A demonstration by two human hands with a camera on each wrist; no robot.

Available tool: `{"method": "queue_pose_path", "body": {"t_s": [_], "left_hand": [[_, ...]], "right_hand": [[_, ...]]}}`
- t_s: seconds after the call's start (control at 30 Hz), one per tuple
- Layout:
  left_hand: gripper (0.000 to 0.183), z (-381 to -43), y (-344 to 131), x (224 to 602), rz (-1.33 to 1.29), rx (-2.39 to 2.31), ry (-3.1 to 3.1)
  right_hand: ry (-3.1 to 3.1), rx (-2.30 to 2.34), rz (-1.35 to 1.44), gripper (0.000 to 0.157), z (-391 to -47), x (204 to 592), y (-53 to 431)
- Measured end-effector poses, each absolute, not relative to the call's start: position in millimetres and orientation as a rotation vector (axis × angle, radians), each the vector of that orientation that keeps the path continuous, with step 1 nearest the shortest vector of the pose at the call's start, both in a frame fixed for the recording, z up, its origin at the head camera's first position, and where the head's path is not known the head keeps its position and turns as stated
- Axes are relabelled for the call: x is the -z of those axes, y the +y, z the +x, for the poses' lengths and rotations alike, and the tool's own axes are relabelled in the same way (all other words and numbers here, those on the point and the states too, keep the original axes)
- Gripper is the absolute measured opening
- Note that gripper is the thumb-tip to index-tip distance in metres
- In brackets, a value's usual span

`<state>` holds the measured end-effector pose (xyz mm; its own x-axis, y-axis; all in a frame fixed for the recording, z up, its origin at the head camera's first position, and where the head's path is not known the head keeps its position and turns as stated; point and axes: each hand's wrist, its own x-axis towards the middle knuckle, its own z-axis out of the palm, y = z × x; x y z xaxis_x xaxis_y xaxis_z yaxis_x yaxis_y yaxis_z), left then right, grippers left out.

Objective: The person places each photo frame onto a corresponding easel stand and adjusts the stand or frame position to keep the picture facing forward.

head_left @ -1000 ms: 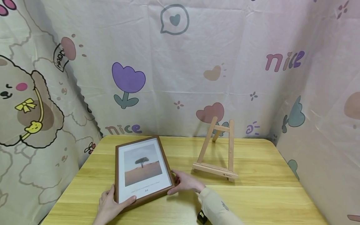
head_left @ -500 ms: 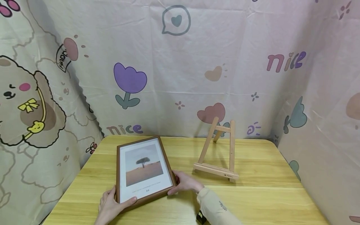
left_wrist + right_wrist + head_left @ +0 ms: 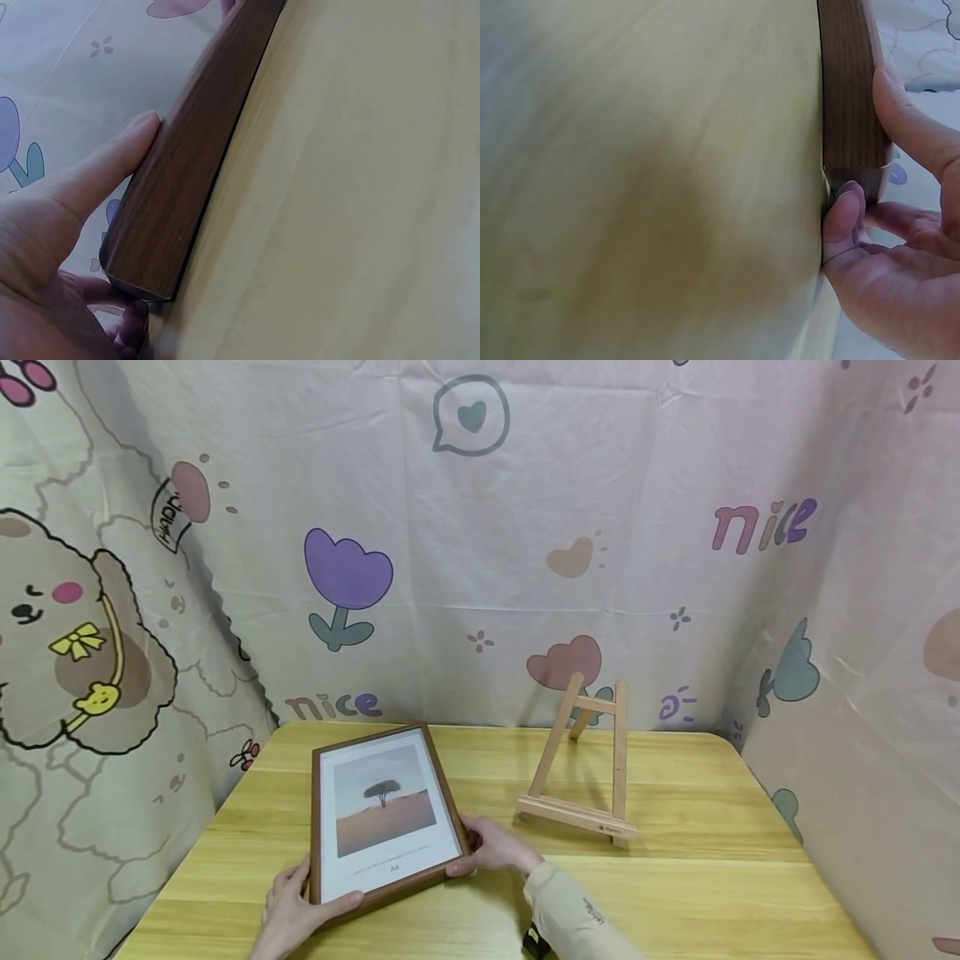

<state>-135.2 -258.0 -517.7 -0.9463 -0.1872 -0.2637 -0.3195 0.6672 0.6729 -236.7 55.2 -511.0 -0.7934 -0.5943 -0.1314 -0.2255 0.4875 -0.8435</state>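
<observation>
A picture frame (image 3: 386, 802) with a brown wooden border lies on the table, slightly turned, showing a print of a lone tree. At its near left corner my left hand (image 3: 291, 906) grips it, thumb over the near edge and fingers along the left side. The left wrist view shows that thumb (image 3: 112, 169) on the brown border (image 3: 187, 157), other fingers curled at the corner. My right hand (image 3: 495, 847) holds the near right corner. Up close in the right wrist view, its thumb (image 3: 907, 124) presses the border (image 3: 851, 82) while fingertips (image 3: 842, 214) curl by the corner.
A small wooden easel (image 3: 577, 814) stands on the table (image 3: 712, 827) to the right of the frame. A small black object (image 3: 535, 942) shows partly beside the right sleeve (image 3: 573, 910). Printed cloth (image 3: 480, 527) hangs behind and at both sides.
Almost nothing differs. The whole head view has shifted slightly; both hands stay on the same corners of the picture frame, and the easel has not moved.
</observation>
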Motion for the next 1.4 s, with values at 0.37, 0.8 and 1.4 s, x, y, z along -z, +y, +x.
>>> {"method": "queue_pose_path", "body": {"t_s": [0.37,0.8,1.4], "left_hand": [[0.123,-133.7,-258.4,519.2,-0.441,-1.175,2.685],[0.123,-133.8,-259.3,519.8,-0.442,-1.19,2.665],[0.127,-132.1,-261.8,520.0,-0.442,-1.235,2.629]], "right_hand": [[2.309,1.262,-0.692,0.087,-234.6,511.0,54.7],[2.335,1.251,-0.692,0.088,-232.2,510.5,56.1],[2.473,1.2,-0.645,0.097,-222.1,511.6,55.6]]}}
